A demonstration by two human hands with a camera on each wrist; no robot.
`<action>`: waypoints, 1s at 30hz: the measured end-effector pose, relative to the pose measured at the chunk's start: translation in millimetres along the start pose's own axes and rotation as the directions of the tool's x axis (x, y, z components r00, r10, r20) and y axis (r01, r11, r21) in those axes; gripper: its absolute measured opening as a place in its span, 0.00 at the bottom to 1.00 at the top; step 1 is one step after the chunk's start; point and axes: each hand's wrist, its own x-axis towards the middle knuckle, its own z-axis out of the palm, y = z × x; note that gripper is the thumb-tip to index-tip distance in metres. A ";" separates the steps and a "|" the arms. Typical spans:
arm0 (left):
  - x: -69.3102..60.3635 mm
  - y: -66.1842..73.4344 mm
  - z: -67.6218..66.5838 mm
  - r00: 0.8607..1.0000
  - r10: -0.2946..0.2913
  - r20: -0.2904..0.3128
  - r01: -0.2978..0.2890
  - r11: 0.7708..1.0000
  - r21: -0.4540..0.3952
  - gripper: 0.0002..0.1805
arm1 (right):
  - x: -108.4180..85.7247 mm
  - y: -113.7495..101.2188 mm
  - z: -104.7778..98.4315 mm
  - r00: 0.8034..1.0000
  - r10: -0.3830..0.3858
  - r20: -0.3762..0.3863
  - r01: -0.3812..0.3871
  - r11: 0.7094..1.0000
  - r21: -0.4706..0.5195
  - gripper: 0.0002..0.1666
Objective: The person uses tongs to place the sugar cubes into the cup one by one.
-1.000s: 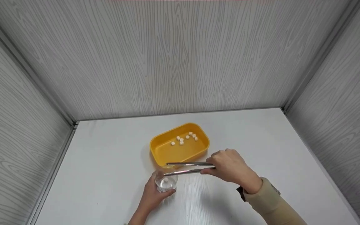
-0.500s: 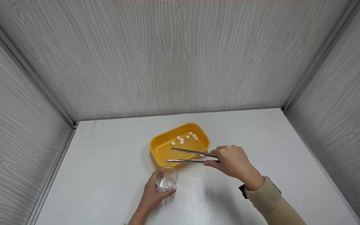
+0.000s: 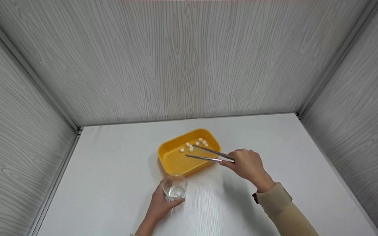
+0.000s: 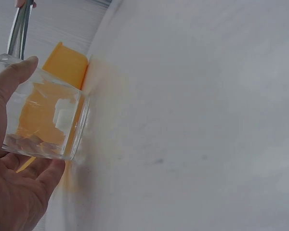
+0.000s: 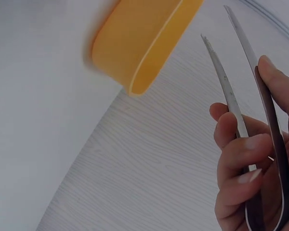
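Left hand (image 3: 162, 200) grips the glass (image 3: 175, 188) upright just beside the tray (image 3: 175, 161) — probably to steady it within easy range of the cubes (image 3: 182, 150) there. Right hand (image 3: 247, 165) holds the tongs (image 5: 270, 110), tips parted over the tray — likely so no fingers need touch the cubes.

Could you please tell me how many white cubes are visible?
9: four cubes near the middle of the yellow tray, four farther right, one in the glass; some may be hidden.

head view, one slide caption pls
Left hand grips a glass; right hand holds parted tongs over a yellow tray of white cubes.
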 end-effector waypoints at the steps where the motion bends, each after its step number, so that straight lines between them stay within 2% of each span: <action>1: 0.0 -0.2 0.0 1.000 0.001 0.001 -0.001 1.000 0.005 0.54 | 0.4 1.6 1.5 1.000 0.009 -0.003 -0.009 1.000 0.000 0.22; 12: 0.1 -1.7 -0.2 1.000 0.004 0.003 -0.004 1.000 -0.018 0.55 | 7.0 5.2 10.9 0.998 0.055 -0.040 -0.056 0.998 -0.031 0.23; 20: 0.1 0.3 0.3 1.000 -0.004 -0.001 0.004 1.000 -0.005 0.54 | 13.7 2.8 16.9 0.993 0.117 0.004 -0.116 0.989 -0.086 0.27; 30: -0.1 0.6 -0.5 1.000 0.008 -0.009 -0.008 1.000 -0.006 0.52 | 27.3 -3.8 29.2 0.996 0.093 -0.009 -0.093 0.984 -0.150 0.26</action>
